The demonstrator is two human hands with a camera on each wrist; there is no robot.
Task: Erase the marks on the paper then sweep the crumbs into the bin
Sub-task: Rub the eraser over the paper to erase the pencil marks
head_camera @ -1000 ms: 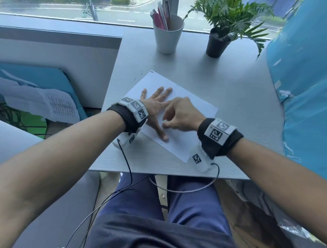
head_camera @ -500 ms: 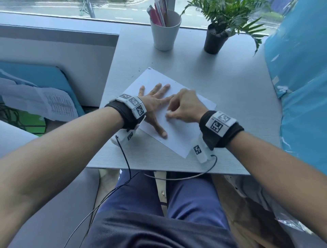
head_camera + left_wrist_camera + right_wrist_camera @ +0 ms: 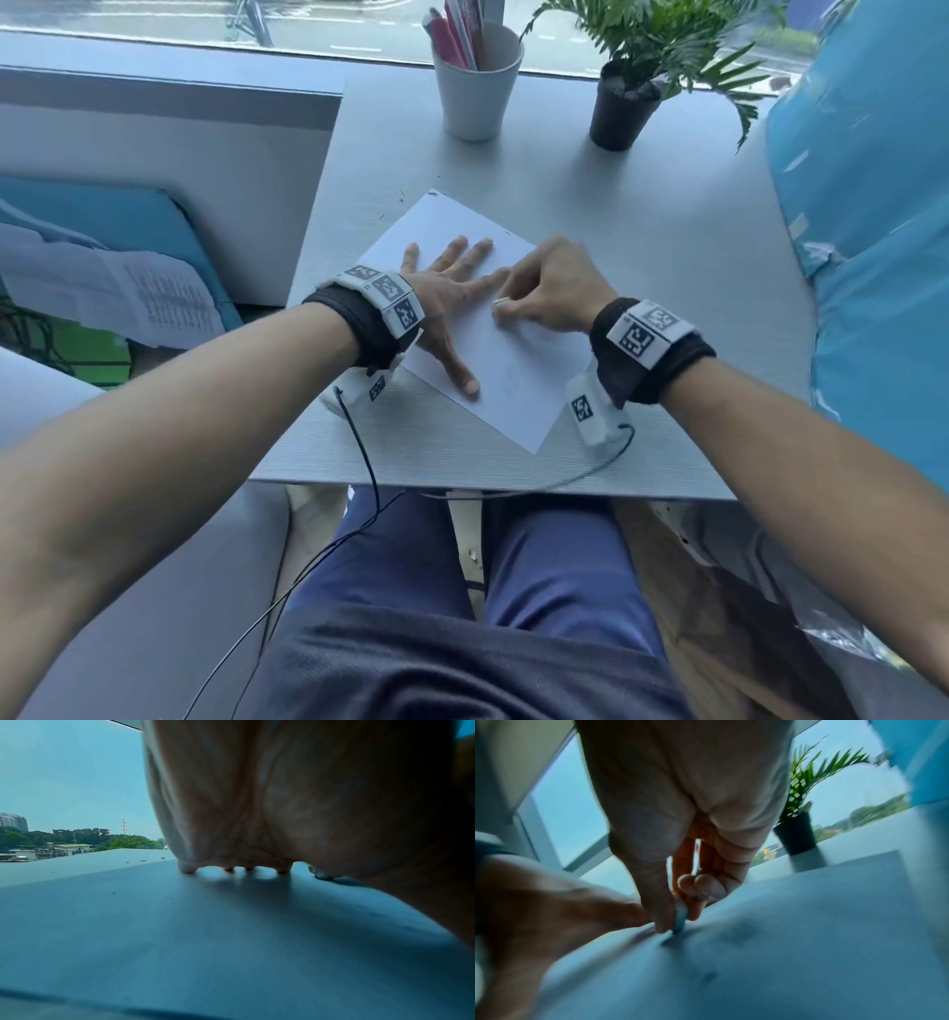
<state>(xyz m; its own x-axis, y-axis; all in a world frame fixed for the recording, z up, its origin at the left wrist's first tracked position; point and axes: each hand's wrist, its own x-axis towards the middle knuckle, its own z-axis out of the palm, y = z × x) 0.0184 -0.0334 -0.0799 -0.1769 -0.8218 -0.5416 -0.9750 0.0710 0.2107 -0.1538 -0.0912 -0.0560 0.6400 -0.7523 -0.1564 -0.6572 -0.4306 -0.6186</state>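
On desk (image 3: 642, 246), head view: paper (image 3: 513, 370) lies angled, left hand (image 3: 452, 303) flat, fingers spread, pinning it. Right hand (image 3: 549, 298) pinches eraser (image 3: 500, 302) onto sheet. Cup (image 3: 475, 82) w/ pens & plant (image 3: 624, 103) behind. Left wrist: crumbs (image 3: 144, 860) past paper's far edge. Right wrist: blurred; eraser (image 3: 681, 921) tip on paper.

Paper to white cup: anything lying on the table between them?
Only a few small dark crumbs by the paper's far corner; otherwise bare table up to the cup, per head view.
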